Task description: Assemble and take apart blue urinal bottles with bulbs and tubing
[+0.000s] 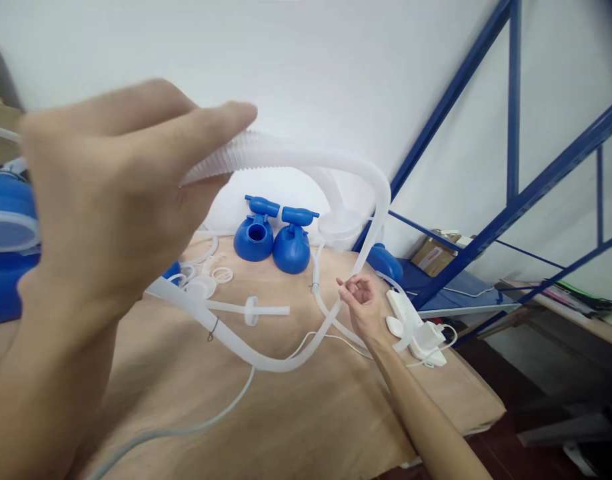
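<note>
Large in the upper left, my left hand is closed around the ribbed part of a translucent white hose, its thumb stretched along the top. From there the hose loops right and down, then sweeps back low to the left, where a small wire clamp sits on it. Further right, the curled fingers of my right hand pinch the descending stretch of the hose. Behind the loop, a white funnel-shaped cap hangs on a tube.
Two blue plastic bottles with side handles stand against the wall. A white disc fitting and rings lie mid-table. A power strip with plugged chargers is at right, beside a blue metal shelf. A grey cable crosses the front.
</note>
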A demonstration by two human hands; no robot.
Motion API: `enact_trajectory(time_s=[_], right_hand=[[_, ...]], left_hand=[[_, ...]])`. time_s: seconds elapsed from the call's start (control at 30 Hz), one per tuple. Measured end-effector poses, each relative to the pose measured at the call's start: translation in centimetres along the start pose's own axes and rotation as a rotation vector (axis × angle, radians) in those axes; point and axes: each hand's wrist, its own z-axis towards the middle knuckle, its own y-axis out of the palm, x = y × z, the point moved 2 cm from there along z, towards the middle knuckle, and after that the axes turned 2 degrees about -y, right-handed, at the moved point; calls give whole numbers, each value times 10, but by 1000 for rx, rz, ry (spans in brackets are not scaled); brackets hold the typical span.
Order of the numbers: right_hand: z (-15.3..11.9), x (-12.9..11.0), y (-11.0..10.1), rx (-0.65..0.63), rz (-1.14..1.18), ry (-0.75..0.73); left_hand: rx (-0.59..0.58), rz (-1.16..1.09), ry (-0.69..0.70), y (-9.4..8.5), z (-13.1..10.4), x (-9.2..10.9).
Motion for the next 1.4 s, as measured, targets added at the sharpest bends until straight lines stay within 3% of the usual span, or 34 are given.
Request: enact_trajectory(time_s=[0.1,0.23,0.3,0.37,0.5,0.6,0.77,0.87,1.03,1.13,1.23,1.4], right_hand=[[14,-1,1,117,-172,-184],[31,1,2,91,-535,-332],[34,8,3,67,-572,-272],[33,19,3,43,-460,-80],[23,40,7,-192,-270,311],[21,45,7,-280,-275,343],[33,44,12,-269,-367,293],[38,42,22,-266,-333,337],[49,34,29,-179,-183,440],[63,26,13,-78,-113,452],[78,12,-16,34,-54,457],[92,-29,-67,52,102,501]], left_hand=[[55,204,204,10,2,1],[69,314,167,12,10,-9],[78,340,118,13,14,-14],[89,335,53,14,18,-18],[49,259,-96,19,25,-28],[-12,152,-134,24,29,-33],[-170,0,-159,28,30,-34],[-324,-190,-278,35,29,-33],[-450,-565,-511,61,20,-30],[-550,-712,-566,82,8,-21],[-615,-856,-529,101,-7,-10],[-828,-874,-427,128,-29,-7]])
